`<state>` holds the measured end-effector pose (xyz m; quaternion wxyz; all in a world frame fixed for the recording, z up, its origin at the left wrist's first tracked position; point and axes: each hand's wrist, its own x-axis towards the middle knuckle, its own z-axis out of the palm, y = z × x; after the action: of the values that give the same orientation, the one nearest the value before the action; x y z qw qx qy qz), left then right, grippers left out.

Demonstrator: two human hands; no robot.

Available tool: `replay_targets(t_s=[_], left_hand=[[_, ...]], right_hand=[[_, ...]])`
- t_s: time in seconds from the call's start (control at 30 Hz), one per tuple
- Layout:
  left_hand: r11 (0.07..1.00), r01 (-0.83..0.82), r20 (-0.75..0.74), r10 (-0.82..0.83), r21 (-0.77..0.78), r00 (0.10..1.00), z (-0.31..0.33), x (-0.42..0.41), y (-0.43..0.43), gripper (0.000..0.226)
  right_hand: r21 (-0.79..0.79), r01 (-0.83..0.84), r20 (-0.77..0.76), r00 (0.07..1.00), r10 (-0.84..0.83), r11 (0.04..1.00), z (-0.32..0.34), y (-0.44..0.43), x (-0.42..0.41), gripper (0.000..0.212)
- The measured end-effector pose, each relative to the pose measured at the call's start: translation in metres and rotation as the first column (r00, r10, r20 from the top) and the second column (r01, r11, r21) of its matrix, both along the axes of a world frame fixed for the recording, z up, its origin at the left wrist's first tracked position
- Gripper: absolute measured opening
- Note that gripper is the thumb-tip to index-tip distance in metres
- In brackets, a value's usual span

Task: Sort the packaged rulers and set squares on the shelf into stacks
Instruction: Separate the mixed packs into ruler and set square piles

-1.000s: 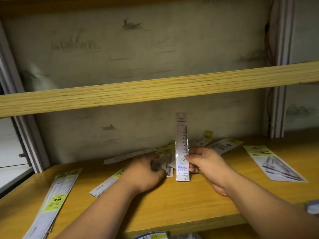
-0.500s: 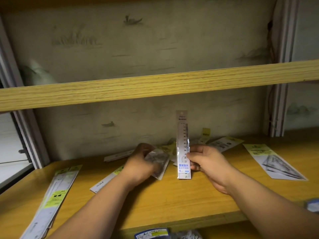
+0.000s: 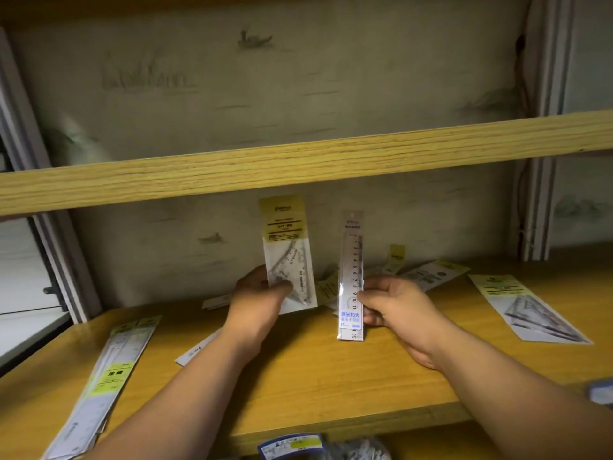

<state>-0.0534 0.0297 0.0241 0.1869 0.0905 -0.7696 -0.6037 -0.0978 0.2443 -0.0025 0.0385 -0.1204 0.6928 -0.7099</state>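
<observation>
**Inspector:** State of the hands?

**Clerk:** The left hand (image 3: 262, 302) pinches the lower part of a packaged set square (image 3: 288, 257), thumb on the front and fingers behind. The pack is upright above the shelf (image 3: 315, 376). The right hand (image 3: 396, 307) pinches a packaged short ruler (image 3: 351, 277) by its right edge, low down. It is also upright, its foot just above the board.

**Inspector:** Appearance?

**Clerk:** Set square: clear sleeve, yellow header card, transparent triangle inside. Ruler: narrow clear sleeve, blue label at the bottom, numbered scale legible.

**Inspector:** Handling?

**Clerk:** Both judged light and thin. The ruler should be stiff. The sleeves look glossy, so probably slippery (a flat pinch across both faces seems safer than an edge grip). The set square's sleeve is wider than its contents and may flex at the header.

**Inspector:** Other stock?

**Clerk:** A long-ruler stack (image 3: 109, 376) lies at the shelf's left and a large set square pack (image 3: 527, 310) at its right. Unsorted packs (image 3: 428, 273) lie against the back wall (image 3: 149, 260), behind the hands.
</observation>
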Motion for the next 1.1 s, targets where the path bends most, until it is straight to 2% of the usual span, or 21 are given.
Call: replay_targets(t_s=[0.2,0.4,0.53,0.63,0.77,0.9,1.0,1.1], left_hand=[[0.996,0.085,-0.008,-0.084,0.016,0.996,0.023,0.02,-0.013,0.023],[1.0,0.006,-0.009,-0.006,0.0,1.0,0.041,0.084,-0.083,0.023],[0.998,-0.057,-0.021,0.058,0.025,0.998,0.043,0.125,-0.14,0.021],[0.994,-0.09,-0.049,0.093,0.059,0.994,0.036,0.147,-0.174,0.021],[0.983,-0.123,-0.058,0.132,0.136,0.99,0.028,0.168,-0.204,0.018],[0.976,-0.141,-0.044,0.15,0.164,0.988,0.016,0.18,-0.223,0.019],[0.977,-0.131,-0.013,0.135,0.168,0.991,0.007,0.184,-0.231,0.019],[0.979,-0.106,-0.005,0.108,0.177,0.994,0.003,0.185,-0.236,0.02]], right_hand=[[0.013,0.01,-0.003,1.0,-0.01,1.0,0.005,0.002,0.005,0.021],[0.05,0.038,-0.009,0.999,-0.037,0.998,0.011,0.0,0.015,0.022],[0.218,0.061,-0.027,0.998,-0.057,0.974,0.019,-0.021,0.028,0.02],[0.173,0.011,0.046,0.999,-0.019,0.985,0.031,-0.061,0.043,0.011],[0.184,-0.16,0.129,0.982,0.137,0.97,0.036,-0.139,0.07,0.011],[0.264,-0.302,0.152,0.951,0.27,0.916,0.031,-0.213,0.098,0.015],[0.258,-0.33,0.14,0.943,0.303,0.908,0.026,-0.254,0.115,0.014],[0.298,-0.29,0.096,0.957,0.273,0.909,0.02,-0.274,0.126,0.013]])
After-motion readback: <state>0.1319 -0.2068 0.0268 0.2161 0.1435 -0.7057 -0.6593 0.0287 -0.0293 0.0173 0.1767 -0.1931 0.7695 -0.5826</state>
